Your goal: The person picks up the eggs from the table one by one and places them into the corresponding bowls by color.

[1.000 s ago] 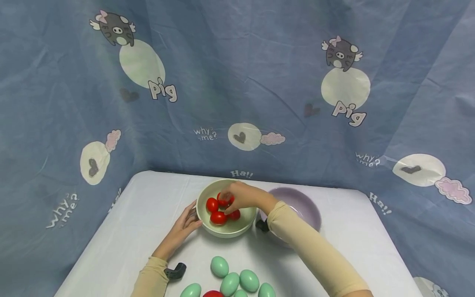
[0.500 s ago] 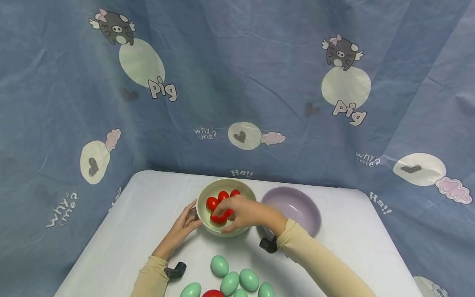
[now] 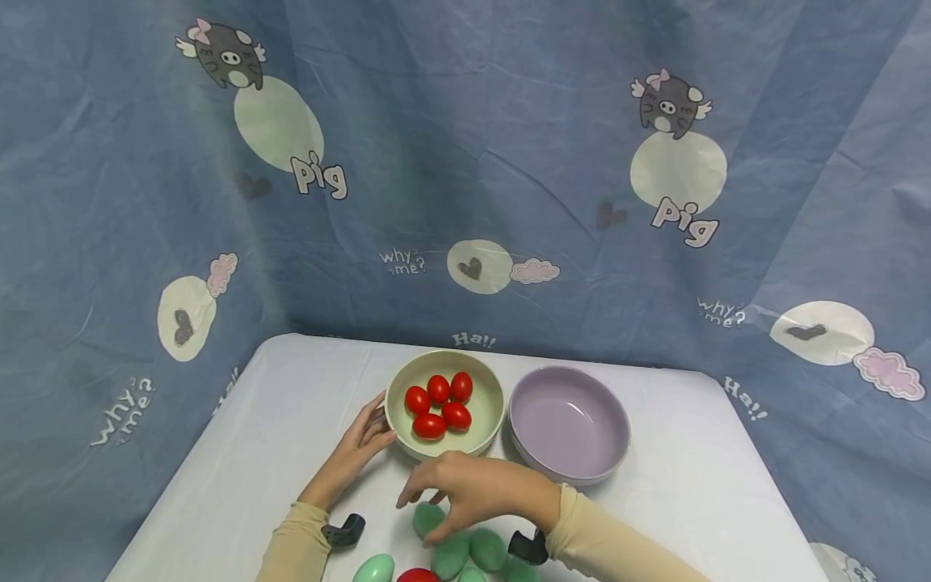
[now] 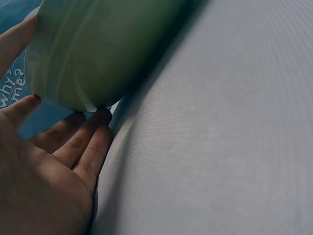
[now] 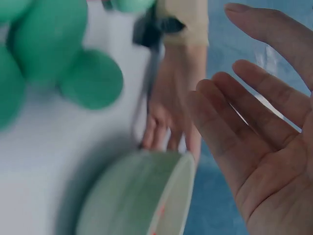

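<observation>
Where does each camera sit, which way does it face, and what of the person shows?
Head: worn on the head, facing forward and down over the table, green bowl and purple bowl; left grip, right grip and both sleeves show.
Left wrist: worn there, facing past the left grip's fingers at the green bowl's outside; only that grip shows.
Right wrist: worn there, facing past the right grip toward green eggs and the green bowl; left grip and sleeve show too.
Shared: head and right wrist both show both grips.

Left bowl (image 3: 484, 406), right bowl (image 3: 567, 432), eggs (image 3: 489, 551) in front
</observation>
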Demonstrator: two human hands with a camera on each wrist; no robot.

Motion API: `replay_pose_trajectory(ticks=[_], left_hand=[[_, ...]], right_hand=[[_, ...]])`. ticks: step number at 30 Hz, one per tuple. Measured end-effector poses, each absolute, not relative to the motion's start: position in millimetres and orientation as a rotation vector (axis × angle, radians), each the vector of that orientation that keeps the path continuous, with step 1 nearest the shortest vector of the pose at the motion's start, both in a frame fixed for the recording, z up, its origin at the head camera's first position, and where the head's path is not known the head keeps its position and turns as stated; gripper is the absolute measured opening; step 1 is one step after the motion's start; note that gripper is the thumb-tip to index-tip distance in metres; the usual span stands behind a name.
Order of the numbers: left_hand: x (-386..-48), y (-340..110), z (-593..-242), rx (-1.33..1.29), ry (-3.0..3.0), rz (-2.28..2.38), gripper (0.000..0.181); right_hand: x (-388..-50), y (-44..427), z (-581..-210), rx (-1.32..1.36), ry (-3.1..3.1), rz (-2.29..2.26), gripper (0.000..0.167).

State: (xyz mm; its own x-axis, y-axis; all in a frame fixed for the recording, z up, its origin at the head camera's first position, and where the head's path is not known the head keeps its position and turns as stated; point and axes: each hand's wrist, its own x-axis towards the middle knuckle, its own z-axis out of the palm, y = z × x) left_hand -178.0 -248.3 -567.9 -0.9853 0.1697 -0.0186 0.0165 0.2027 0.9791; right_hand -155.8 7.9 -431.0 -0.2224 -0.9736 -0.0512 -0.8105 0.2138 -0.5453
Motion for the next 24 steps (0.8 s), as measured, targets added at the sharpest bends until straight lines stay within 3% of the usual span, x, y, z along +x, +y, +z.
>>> replay_pose_trajectory(ticks=[11, 24], left_hand=[[-178, -246, -566, 0.113, 2.341, 1.895, 0.081], [-178, -246, -566, 0.131, 2.341, 1.897, 0.080]], right_hand=[[-120, 1, -462, -1.765, 1.994, -0.465, 0.042], [-98, -2, -481, -1.937, 2.051, -0.288, 0.015]])
